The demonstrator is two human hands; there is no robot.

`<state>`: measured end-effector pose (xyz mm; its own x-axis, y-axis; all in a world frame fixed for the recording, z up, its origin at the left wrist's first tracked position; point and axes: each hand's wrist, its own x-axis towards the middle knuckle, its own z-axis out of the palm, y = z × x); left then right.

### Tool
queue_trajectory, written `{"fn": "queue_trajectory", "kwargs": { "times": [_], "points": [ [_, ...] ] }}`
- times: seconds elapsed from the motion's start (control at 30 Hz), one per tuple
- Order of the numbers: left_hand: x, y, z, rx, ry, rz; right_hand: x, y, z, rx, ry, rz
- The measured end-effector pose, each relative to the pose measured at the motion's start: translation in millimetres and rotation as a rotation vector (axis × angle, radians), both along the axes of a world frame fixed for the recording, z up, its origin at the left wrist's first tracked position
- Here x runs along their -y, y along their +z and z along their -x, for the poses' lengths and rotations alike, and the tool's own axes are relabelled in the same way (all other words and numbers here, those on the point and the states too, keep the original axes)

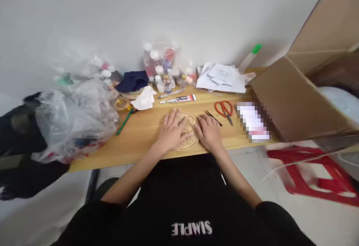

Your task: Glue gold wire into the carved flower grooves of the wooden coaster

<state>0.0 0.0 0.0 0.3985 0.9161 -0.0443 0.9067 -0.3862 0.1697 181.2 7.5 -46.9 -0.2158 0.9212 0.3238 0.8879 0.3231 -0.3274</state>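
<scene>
Head cam's the only view, so clock positions run around the patterned wooden disc [190,129], which sits flat at the near edge of the desk [141,135], dead in front of the wearer. Left hand [171,131] lies palm-down over its 9 o'clock side, fingers apart; right hand [209,131] does the same around 3 o'clock, fingers loosely spread. Neither's clamped on anything; looks to me like they're just steadying the disc from both sides, leaving the middle mostly visible.

Small tools seem parked for easy reach: B-7000 tube [181,99] around 12, black tweezers [213,118] just past the right hand at 2, orange-handled pliers [224,109] a bit further out that way. Green pencil [125,122] at 9, crumpled tissue [145,98] at 10. Bulkier stuff is probably shoved back to save space: bottles [159,70] near 11, papers [220,79] at 1. Plastic bags [86,105] fill the far 9 o'clock end.
</scene>
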Motion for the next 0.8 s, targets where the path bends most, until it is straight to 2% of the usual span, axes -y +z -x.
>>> {"fn": "queue_trajectory", "kwargs": {
  "times": [0.17,0.33,0.57,0.8],
  "points": [
    [7.4,-4.4,-10.2,0.068,0.061,-0.037,0.4,1.1,-3.7,0.032,0.024,-0.026],
    [10.4,-11.9,-14.4,0.105,0.055,-0.036,-1.3,-2.2,-5.3,0.025,0.035,-0.041],
    [10.7,-14.5,-15.6,0.135,0.038,-0.086,-1.8,-3.4,-5.7,0.015,0.046,-0.076],
    [21.4,-24.4,-21.4,0.176,0.083,-0.1,-2.4,-2.6,-7.1,0.015,0.067,-0.075]
  ]
}}
